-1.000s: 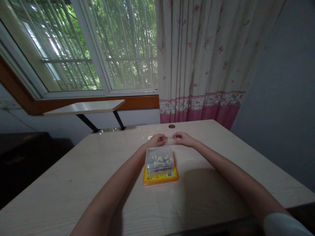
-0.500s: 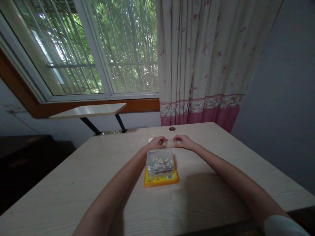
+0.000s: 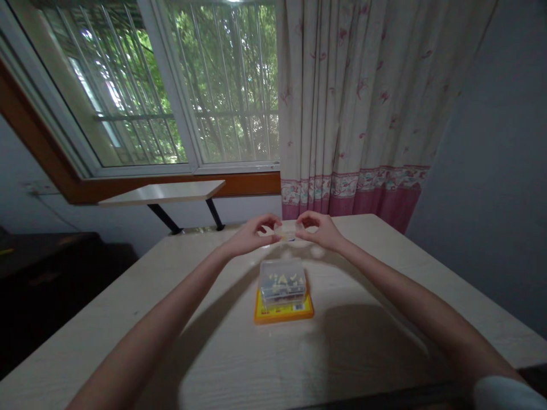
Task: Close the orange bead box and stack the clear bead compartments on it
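A small clear plastic box (image 3: 287,230) is raised above the far part of the desk. My left hand (image 3: 257,234) pinches its left end between thumb and fingers, and my right hand (image 3: 319,229) pinches the right end the same way. What lies inside the small box is too faint to make out. Below and nearer to me sits a larger clear plastic box (image 3: 282,267) with small pale yellow pieces visible in it. It rests on a flat orange-and-yellow case (image 3: 284,314) with a printed label and barcode.
The pale wooden desk (image 3: 367,364) spreads under both arms. A raised shelf on black legs (image 3: 183,192) stands at its back left. Behind the desk are a barred window (image 3: 231,85) and a floral curtain (image 3: 350,114). Dark furniture (image 3: 51,279) is at the left.
Both hands have risen from close to the desk behind the stacked boxes, lifting the small clear box. The view has shifted slightly. The larger box and orange case stay in place.
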Demonstrator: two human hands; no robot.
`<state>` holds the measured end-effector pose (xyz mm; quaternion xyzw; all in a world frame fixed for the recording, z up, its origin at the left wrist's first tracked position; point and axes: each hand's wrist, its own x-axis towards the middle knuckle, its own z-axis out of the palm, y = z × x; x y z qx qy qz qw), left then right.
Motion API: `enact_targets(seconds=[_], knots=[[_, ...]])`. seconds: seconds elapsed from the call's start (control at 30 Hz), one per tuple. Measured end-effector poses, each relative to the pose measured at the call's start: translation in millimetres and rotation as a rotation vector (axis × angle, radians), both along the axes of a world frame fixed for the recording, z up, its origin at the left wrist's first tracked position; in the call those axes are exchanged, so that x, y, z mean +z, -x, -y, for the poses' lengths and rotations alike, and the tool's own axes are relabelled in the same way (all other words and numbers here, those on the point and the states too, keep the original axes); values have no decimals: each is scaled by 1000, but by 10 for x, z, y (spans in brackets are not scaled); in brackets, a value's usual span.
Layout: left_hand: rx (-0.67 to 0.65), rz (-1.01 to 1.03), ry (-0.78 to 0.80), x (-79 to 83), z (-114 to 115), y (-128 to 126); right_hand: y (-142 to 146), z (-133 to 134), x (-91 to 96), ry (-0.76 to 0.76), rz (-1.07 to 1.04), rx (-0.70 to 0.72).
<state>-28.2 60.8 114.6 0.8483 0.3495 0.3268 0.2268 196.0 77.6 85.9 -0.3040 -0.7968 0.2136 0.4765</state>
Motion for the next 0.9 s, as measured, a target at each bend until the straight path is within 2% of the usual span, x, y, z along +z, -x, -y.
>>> enact_targets(seconds=[0.1,0.23,0.37,0.57,0.7,0.77,0.9], knots=[[-3,-68,-63,55,280,80,31,238,71,-60,75,59],[-24,-143,-76,-9,524,157,39,436,26,-103,192,126],[-10,-202,-82,-127,626,191,46,509,-64,-107,297,156],[2,-220,-49,-216,655,201,75,532,-112,-76,323,144],[-3,-215,-28,-232,696,243,43,548,-127,-26,322,178],[44,-194,-5,-268,740,317,-18,572,-177,24,292,174],[156,-196,67,-473,871,548,-206,676,-403,223,325,113]])
